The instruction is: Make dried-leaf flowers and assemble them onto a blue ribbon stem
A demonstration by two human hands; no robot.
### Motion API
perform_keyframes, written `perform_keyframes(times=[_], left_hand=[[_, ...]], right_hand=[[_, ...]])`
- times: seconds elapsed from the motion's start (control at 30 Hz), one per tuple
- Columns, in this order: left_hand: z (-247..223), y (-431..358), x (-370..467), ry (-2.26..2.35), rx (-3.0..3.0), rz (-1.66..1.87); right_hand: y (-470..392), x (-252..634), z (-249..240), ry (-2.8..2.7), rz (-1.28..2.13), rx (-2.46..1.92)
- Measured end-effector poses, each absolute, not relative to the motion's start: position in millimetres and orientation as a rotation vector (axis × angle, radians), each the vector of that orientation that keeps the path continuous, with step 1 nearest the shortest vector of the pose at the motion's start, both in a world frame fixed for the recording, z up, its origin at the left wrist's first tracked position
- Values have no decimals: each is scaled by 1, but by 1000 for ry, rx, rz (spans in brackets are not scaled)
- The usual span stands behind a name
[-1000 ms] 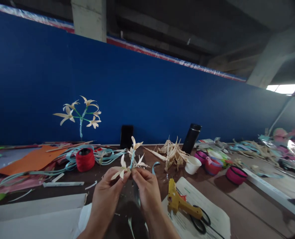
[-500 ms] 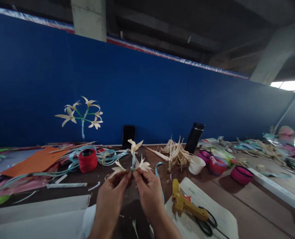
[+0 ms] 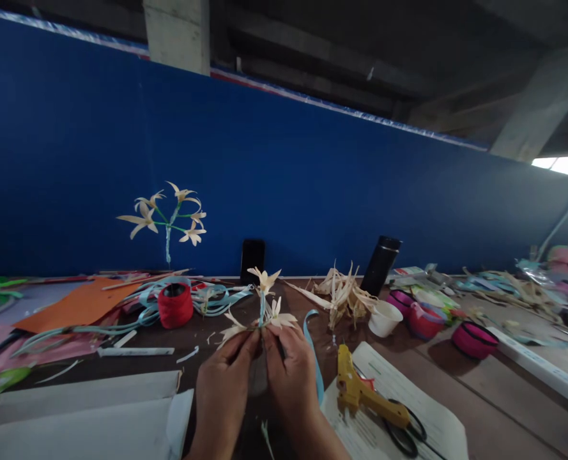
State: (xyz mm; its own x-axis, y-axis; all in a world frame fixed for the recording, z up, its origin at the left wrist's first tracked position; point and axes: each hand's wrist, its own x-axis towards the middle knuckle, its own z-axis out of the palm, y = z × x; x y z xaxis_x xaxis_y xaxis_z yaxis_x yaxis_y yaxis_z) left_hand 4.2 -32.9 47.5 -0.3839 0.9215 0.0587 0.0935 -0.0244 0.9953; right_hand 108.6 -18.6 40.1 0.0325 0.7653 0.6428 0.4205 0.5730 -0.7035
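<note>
Between my two hands, at the middle of the table, stands a handmade flower spray (image 3: 264, 281) with pale husk-like petals and a light-blue wrapped stem. My left hand (image 3: 226, 383) pinches it low at the stem, with a pale bloom just above the fingers. Right beside it, my right hand (image 3: 288, 364) is also closed on the stem, its fingertips close to the left ones. The lower end of the stem is hidden by the fingers. A light-blue ribbon (image 3: 315, 358) curves down along the right hand's outer side.
A similar flower spray (image 3: 168, 227) stands upright at the back left. Near it are a red yarn roll (image 3: 175, 306) and orange paper (image 3: 80, 303). To the right lie dried husks (image 3: 344, 294), a white cup (image 3: 385, 318), a yellow glue gun (image 3: 360, 390) and a dark flask (image 3: 381, 265).
The whole view has shifted slightly, so things appear a little further right. Both hands keep their pinch on the flower spray, and the fingers have moved only slightly.
</note>
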Motion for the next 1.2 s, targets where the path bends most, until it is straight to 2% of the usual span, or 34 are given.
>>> perform_keyframes(times=[0.5,0.73,1.03,1.2], left_hand=[[47,-35,2,1602,1483,1564],[55,-35,-1,1610,1344,1525],[54,-32,-2,1452,1233,1530],[52,-30,-6,1559,1263,1552]], right_hand=[[-19,112,42,-1531,497,-1036],[-17,113,41,-1485,582,-1073],[-13,113,44,-1402,914,-930],[-9,112,43,-1387,871,-971]])
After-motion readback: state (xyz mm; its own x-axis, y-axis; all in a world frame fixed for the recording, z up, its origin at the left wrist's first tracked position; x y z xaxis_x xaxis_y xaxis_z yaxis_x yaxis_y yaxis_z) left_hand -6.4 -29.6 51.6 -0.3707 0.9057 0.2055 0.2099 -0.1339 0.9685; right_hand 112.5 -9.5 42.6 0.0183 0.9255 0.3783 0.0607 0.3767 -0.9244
